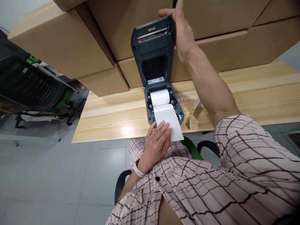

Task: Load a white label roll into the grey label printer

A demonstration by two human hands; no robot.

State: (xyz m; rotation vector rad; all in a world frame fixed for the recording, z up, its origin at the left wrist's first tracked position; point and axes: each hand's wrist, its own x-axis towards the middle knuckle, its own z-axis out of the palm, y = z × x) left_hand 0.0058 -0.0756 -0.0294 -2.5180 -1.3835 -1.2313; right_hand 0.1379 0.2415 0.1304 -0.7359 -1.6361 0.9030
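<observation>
A dark blue-grey label printer (pixel 148 107) stands on the wooden table with its lid (pixel 138 59) raised. Inside it sits a white paper roll (pixel 160 97), and a strip of white paper (pixel 167 117) runs from the roll out over the printer's front edge. My left hand (pixel 156 142) lies on the lower part of this strip, fingers stretched out flat. Up at the lid's top right edge, my right hand (pixel 184 34) rests its palm side against the lid, with its fingers extended.
Large cardboard boxes (pixel 63 47) line the back of the wooden table (pixel 110 109). A curled scrap of white paper (pixel 194 109) lies right of the printer. At the left are a black and green chair (pixel 32 84) and part of another person's foot. A chair armrest (pixel 122 184) shows beside me.
</observation>
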